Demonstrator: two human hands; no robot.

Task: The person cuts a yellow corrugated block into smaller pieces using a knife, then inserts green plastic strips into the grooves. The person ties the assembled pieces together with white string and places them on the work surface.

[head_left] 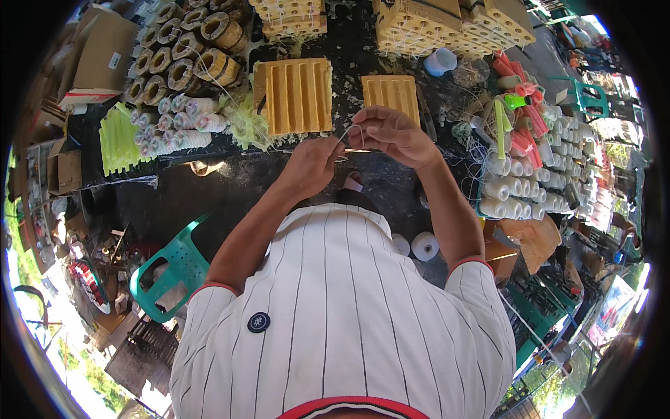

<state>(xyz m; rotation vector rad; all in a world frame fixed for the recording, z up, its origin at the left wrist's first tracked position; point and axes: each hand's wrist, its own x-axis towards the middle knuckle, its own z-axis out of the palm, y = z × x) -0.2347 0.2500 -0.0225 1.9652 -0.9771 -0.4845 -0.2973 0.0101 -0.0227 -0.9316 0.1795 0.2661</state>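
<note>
A thin white string [347,132] runs in a small loop between my hands, just past the table's near edge. My left hand [313,167] is closed, pinching the string between thumb and forefinger. With curled fingers, my right hand [398,138] grips the string's other side, its fingertips a little apart from the left ones. Beyond my left hand lies a yellow grooved block [299,96] with long parallel channels. A second yellow grooved block [392,94] is partly covered by my right hand.
Stacked yellow blocks with holes [419,31] stand at the back. Hollow brown rolls [183,45], white thread bundles [183,124] and light-green sticks [120,140] lie left. At right are a pale cup [440,62] and many white spools [513,188]. A green chair [171,269] is lower left.
</note>
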